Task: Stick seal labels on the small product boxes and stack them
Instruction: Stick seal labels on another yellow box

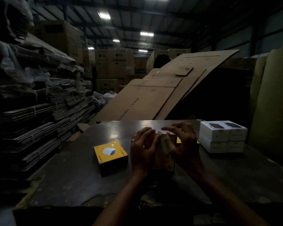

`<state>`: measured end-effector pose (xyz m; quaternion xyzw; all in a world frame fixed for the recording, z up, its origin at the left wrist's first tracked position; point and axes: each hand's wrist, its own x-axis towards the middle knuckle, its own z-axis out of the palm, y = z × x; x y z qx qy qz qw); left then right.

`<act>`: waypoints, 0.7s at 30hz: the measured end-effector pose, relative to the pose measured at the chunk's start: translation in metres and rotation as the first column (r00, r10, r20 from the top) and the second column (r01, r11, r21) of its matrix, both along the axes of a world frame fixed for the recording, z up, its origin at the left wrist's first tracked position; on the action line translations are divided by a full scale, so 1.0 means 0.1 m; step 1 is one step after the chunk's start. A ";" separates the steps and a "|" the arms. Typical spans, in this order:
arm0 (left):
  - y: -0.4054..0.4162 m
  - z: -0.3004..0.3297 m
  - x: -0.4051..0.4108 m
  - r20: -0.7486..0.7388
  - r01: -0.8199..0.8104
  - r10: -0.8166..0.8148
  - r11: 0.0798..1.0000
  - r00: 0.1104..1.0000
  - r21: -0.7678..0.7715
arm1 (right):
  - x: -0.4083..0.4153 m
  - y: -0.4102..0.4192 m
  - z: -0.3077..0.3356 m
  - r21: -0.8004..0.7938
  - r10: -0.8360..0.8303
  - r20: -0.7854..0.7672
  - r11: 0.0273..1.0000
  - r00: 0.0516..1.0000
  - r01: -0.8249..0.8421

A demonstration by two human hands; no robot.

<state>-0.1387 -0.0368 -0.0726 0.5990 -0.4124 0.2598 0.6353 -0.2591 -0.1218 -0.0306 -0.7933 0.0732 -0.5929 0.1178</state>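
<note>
We see a dim warehouse, and much of it is lost in shadow. Well beyond our hands, big flattened cardboard sheets (155,93) lean at a slant, hiding whatever stands behind them; far off to the left of our left hand, bundled flat cartons (39,101) are piled high, their lower rows fading into black. The dark bench (75,173) carries everything we work on, and its near edge is cut off by our own arms. Just to the right of our right hand sits a stack of white boxes (222,136), two layers high, its far side out of view. To the left of our left hand, apart from it, a yellow-topped box (110,154) lies flat on the bench. Between our hands stands the box being sealed (162,154), dark and hard to make out, largely covered by our fingers. Our left hand (141,152) grips its left side with curled fingers, a ring on one finger. Our right hand (184,147) curls over its top right edge, fingertips pinching near a small pale seal label (158,132) at the top; we cannot tell whether the label is already stuck down.
</note>
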 end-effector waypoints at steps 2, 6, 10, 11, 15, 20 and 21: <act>0.01 0.00 0.01 -0.004 0.018 -0.018 1.000 1.000 -0.002 | -0.04 0.01 -0.03 -0.127 -0.028 -0.029 0.992 0.999 0.024; 0.01 0.00 0.01 -0.024 0.032 -0.032 1.000 0.999 -0.001 | -0.03 -0.04 -0.10 -0.205 -0.085 -0.081 0.977 0.993 0.067; 0.02 0.01 0.01 -0.012 0.038 -0.038 0.999 0.999 0.006 | 0.00 -0.07 -0.10 -0.151 -0.117 -0.105 0.983 0.987 0.101; 0.02 0.01 0.02 -0.015 0.038 -0.038 0.999 0.999 0.006 | 0.01 -0.07 -0.10 -0.134 -0.117 -0.114 0.986 0.987 0.101; 0.03 0.01 0.02 -0.016 0.039 -0.039 0.999 0.999 0.008 | 0.06 -0.05 -0.04 -0.049 -0.115 -0.143 0.993 0.983 0.109; 0.03 0.01 0.03 0.000 0.046 -0.046 0.999 0.999 0.015 | 0.16 -0.08 0.09 -0.132 -0.261 -0.302 0.964 0.917 0.231; 0.03 0.01 0.03 -0.001 0.044 -0.044 0.999 0.999 0.012 | 0.18 -0.08 0.11 -0.182 -0.308 -0.324 0.948 0.895 0.260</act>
